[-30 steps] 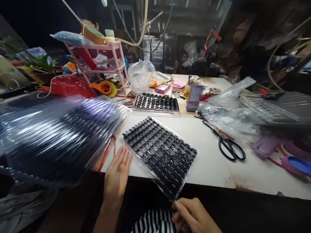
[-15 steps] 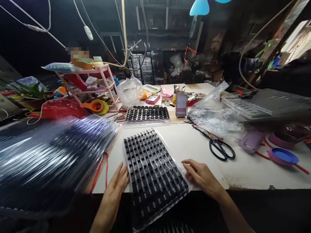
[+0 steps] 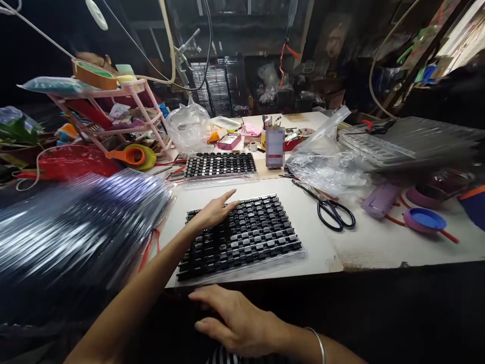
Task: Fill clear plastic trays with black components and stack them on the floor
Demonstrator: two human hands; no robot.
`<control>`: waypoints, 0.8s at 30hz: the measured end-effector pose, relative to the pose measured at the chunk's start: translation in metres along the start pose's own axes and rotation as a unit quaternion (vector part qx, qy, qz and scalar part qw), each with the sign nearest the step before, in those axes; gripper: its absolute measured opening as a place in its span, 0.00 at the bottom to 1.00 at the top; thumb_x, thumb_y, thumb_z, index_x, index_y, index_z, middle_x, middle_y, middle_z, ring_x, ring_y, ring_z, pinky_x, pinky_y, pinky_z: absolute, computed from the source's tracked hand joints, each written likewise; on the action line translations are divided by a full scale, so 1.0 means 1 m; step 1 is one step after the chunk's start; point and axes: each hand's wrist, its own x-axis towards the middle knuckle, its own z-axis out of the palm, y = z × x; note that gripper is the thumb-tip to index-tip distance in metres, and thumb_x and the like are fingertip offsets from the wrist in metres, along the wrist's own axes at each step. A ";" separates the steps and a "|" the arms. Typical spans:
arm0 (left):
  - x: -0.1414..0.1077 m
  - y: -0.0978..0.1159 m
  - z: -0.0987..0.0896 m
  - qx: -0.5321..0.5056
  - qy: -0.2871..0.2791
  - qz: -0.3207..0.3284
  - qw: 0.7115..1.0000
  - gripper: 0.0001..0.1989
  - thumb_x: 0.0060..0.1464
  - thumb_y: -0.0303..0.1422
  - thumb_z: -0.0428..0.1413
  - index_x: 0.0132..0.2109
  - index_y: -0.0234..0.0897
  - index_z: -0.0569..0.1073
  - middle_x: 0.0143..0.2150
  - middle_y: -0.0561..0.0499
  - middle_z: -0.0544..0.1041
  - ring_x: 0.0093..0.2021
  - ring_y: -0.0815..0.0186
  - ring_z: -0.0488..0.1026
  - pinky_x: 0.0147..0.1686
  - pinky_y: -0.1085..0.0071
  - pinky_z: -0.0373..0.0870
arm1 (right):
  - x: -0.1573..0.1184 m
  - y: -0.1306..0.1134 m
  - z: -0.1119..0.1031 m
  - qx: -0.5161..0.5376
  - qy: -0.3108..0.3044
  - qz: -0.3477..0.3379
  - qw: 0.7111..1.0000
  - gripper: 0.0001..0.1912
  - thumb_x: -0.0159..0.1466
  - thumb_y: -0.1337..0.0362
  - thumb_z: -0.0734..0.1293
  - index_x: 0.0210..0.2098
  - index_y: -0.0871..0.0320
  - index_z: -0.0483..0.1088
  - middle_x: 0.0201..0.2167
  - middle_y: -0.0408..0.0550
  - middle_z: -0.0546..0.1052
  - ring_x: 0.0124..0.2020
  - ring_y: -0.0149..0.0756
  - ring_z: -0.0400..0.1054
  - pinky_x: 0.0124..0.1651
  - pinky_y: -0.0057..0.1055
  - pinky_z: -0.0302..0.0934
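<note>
A clear plastic tray filled with rows of small black parts [image 3: 261, 227] lies flat on the white table, near its front edge. My left hand [image 3: 215, 210] reaches over the tray's far left part, fingers apart, at or just above the black parts; whether it touches them is unclear. Below the table's front edge, my right hand [image 3: 237, 318] is held with thumb and fingers apart and nothing between them. A silver bangle [image 3: 316, 344] circles the right wrist. Farther back on the table lies a second filled tray [image 3: 222, 165].
Stacked plastic trays [image 3: 87, 227] fill the left side. Black-handled scissors [image 3: 335, 215] lie right of the near tray. Beyond are plastic bags [image 3: 326, 169], a small card stand [image 3: 275, 146], a pink rack [image 3: 144, 108], an orange tape dispenser [image 3: 134, 155] and a blue-centred dish [image 3: 426, 219].
The near tray has turned from slanting lengthwise over the edge to lying crosswise on the table. My left hand moved forward over it; my right hand moved left and down, off its side.
</note>
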 end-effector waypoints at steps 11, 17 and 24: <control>-0.132 -0.068 -0.065 -0.131 0.281 -0.077 0.948 0.27 0.51 0.45 0.58 0.55 0.38 0.69 0.43 0.43 0.79 0.40 0.63 0.75 0.44 0.69 0.68 | -0.075 0.050 -0.125 -0.048 0.521 0.147 0.839 0.19 0.63 0.51 0.62 0.47 0.56 0.70 0.43 0.51 0.76 0.43 0.41 0.71 0.50 0.42 0.64; -0.122 -0.065 -0.051 -0.125 0.270 -0.093 0.950 0.27 0.49 0.44 0.59 0.54 0.37 0.71 0.43 0.44 0.79 0.39 0.64 0.75 0.43 0.71 0.68 | -0.063 0.061 -0.126 -0.112 0.521 0.187 0.825 0.22 0.61 0.47 0.62 0.44 0.57 0.72 0.39 0.51 0.78 0.41 0.43 0.73 0.49 0.42 0.65; -0.101 -0.071 -0.056 -0.043 0.274 -0.080 0.957 0.24 0.52 0.46 0.56 0.53 0.40 0.71 0.46 0.46 0.77 0.43 0.60 0.73 0.45 0.67 0.69 | -0.061 0.058 -0.131 -0.112 0.487 0.195 0.844 0.21 0.63 0.48 0.61 0.43 0.59 0.72 0.34 0.50 0.78 0.33 0.39 0.74 0.42 0.37 0.68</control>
